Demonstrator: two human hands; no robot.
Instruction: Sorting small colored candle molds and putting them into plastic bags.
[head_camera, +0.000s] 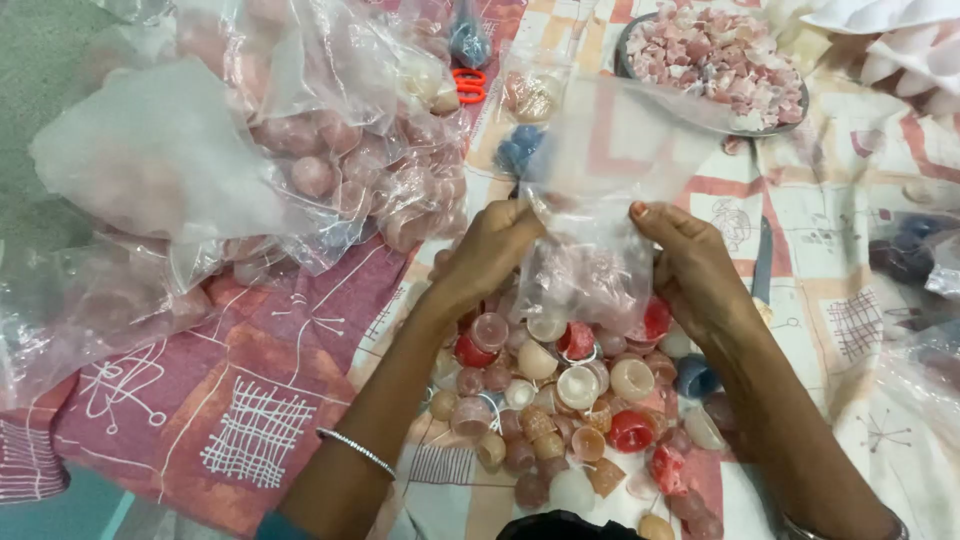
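Note:
My left hand (487, 252) and my right hand (690, 262) each pinch one side of a small clear plastic bag (590, 240) held upright between them. The bag holds pale pink pieces at its bottom, and its open top stands blurred above my fingers. Below the bag lies a pile of small round moulded pieces (570, 400) in pink, red, cream and blue, spread on a patterned cloth (250, 400). A thin bangle (355, 450) circles my left wrist.
A heap of large clear bags filled with pink round pieces (330, 170) covers the left side. A grey bowl of pink and white chunks (715, 60) stands at the back right. Orange scissor handles (468, 85) lie at the back. Dark blue pieces (905, 250) sit far right.

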